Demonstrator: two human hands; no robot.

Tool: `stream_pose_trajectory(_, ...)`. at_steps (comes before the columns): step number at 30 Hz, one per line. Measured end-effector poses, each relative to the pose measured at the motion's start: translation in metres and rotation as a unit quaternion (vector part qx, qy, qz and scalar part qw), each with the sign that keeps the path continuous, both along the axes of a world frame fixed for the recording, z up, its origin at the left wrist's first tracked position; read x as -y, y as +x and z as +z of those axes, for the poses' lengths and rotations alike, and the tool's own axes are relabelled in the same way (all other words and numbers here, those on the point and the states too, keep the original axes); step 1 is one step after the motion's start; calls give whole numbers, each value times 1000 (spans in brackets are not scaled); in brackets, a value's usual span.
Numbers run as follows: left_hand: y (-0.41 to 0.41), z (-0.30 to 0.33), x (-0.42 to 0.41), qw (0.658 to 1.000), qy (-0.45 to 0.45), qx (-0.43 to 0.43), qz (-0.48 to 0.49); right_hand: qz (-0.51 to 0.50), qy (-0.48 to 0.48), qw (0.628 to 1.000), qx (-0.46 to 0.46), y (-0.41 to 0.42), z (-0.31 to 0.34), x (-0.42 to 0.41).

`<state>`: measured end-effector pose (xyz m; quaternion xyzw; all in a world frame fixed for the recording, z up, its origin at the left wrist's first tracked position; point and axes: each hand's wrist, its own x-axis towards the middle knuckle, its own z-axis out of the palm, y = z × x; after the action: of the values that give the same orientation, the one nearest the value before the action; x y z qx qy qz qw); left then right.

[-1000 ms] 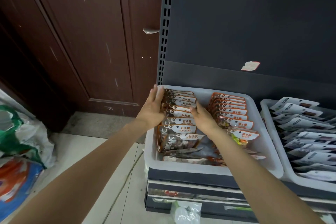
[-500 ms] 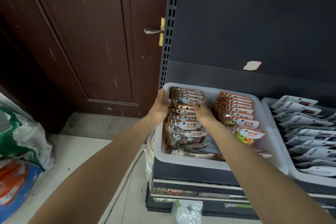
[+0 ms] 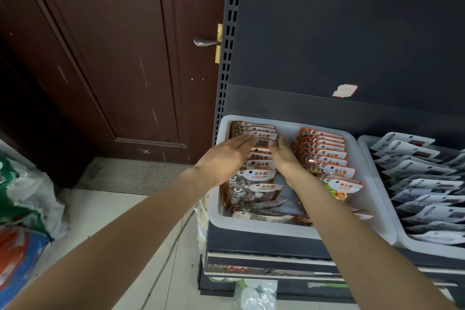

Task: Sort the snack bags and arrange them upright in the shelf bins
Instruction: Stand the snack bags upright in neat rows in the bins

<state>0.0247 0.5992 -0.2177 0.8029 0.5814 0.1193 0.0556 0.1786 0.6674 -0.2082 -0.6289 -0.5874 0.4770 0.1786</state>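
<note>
Now my left hand (image 3: 226, 156) has come off the rim of the white bin (image 3: 261, 228) and hovers flat, fingers straight, over the stone-candy bags (image 3: 256, 176) standing in its left row. My right hand (image 3: 283, 156), fingers relaxed, stays beside that row, holding nothing.

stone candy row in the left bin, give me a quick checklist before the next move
1. Left hand free, fingers straight: ok.
2. Right hand holding nothing: cannot tell, fingertips hidden among the bags.
3. Stone candy bags upright in a row: ok.
4. Front of white bin tidy: not ok, a few bags lie flat.
5. Sugar bags kept in their own row: ok.
</note>
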Motion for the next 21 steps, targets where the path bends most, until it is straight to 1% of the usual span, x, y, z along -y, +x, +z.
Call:
stream_pose_trajectory(3, 1, 1, -11, 991, -97, -66, 62, -3, 5, 1000, 3, -12, -1, -9)
stream_pose_trajectory(5, -1, -1, -22, 985, -117, -93, 90, -5, -4, 1000, -26, -15, -1, -12)
stream_pose_trajectory(7, 0, -1, -29, 982, -123, -101, 102, 0, -16, 999, -47, -11, -2, -13)
stream_pose_trajectory(9, 4, 4, -28, 985, -137, -60, 88, 7, -28, 999, -39, -4, -7, -10)
stream_pose_trajectory(11, 4, 7, -21, 986, -157, 4, 64, 21, -45, 999, -22, 3, -10, -4)
stream_pose_trajectory(13, -2, 13, -9, 982, -168, 66, 59, 43, -53, 998, -18, 7, -11, 2)
stream_pose_trajectory(15, -7, 16, 3, 974, -164, 137, 80, 46, -50, 998, -7, 11, -4, 9)
stream_pose_trajectory(18, -14, 22, 24, 950, -147, 235, 143, 19, 0, 1000, 24, 21, 10, 19)
stream_pose_trajectory(19, -16, 24, 32, 946, -143, 247, 155, 13, 15, 999, 25, 25, 14, 26)
stream_pose_trajectory(21, -18, 23, 48, 947, -140, 239, 164, 16, 34, 999, 35, 31, 20, 42)
